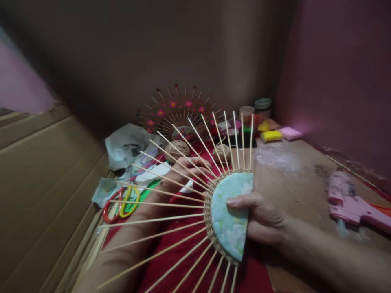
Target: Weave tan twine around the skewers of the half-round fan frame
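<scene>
Sticks [152, 220] are fanning out across my head view, radiating from the curved edge of a blue floral half-disc [227, 219], which I am seeing held up above a red cloth [253, 272]. A twine braid [207, 211] is running along that curve. I am pinching the half-disc at its straight side with the right hand [262, 215]: the thumb is pressing on the front, and the other fingers are mostly hiding behind. My left hand [185, 162] is hovering behind the upper sticks, its fingers bending near the braid; I cannot tell whether they are gripping anything. Beyond, two twine balls [171, 151] are sitting in front of a flower-trimmed fan [181, 110]. Red-and-yellow scissor handles [105, 214] are lying beside my left forearm, and a pink glue gun [345, 203] is resting on the brown tabletop [293, 183] at right.
</scene>
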Motion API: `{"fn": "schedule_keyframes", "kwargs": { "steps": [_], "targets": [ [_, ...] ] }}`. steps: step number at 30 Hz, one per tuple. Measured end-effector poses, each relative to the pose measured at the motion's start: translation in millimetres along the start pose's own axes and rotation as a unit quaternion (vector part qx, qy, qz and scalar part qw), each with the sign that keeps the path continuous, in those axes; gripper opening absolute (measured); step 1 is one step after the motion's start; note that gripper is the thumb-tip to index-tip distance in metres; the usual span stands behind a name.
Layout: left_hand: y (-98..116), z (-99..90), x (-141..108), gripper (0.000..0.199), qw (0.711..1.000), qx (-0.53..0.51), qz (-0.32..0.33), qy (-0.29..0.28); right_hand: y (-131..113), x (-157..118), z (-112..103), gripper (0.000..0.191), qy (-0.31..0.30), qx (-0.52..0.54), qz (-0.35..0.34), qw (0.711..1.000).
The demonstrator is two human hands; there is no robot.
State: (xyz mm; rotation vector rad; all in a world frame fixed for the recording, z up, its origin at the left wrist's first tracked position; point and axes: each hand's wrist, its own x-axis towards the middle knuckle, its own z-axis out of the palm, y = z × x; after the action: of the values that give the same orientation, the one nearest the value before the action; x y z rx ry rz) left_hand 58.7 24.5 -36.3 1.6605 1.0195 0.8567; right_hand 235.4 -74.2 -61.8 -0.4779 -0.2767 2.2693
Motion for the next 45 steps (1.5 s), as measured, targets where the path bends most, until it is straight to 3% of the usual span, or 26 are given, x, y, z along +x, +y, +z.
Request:
{"fn": "schedule_keyframes", "kwargs": {
  "steps": [3,8,11,19,22,29,35,40,45],
  "targets": [
    [2,-20.6,5,0.011,0.999,0.02,-0.008,-0.023,0,0,-1,0.026,-0.001,-0.002,-0.003,1.0],
    [-3,-57.3,7,0.012,0.999,0.025,-0.014,0.043,-1,2,-1,0.023,0.0,-0.003,-0.002,1.0],
    [-9,-67.1,7,0.014,0.997,0.004,-0.013,0.073,0,2,-1,0.024,-0.002,0.01,0.012,1.0],
    [-1,-40.7,19,0.02,0.974,-0.092,0.074,0.196,3,2,-2,0.025,0.02,0.036,0.028,0.999],
    [-1,-35.7,26,0.02,0.96,-0.068,0.137,0.233,3,3,-2,0.021,0.025,0.037,0.028,0.999],
    [-5,-58.8,36,0.011,0.94,0.085,0.229,0.237,2,4,-1,0.015,0.016,0.026,0.022,0.999],
    [-6,-72.9,43,0.004,0.902,0.189,0.307,0.236,1,5,-1,0.013,0.019,0.025,0.025,0.999],
    [-9,-73.6,52,0.006,0.887,0.16,0.325,0.286,3,7,-4,0.013,0.025,0.033,0.025,0.999],
    [-13,-68.4,57,0.009,0.913,0.058,0.264,0.306,3,7,-5,0.017,-0.003,0.035,0.037,0.999]
  ]
}}
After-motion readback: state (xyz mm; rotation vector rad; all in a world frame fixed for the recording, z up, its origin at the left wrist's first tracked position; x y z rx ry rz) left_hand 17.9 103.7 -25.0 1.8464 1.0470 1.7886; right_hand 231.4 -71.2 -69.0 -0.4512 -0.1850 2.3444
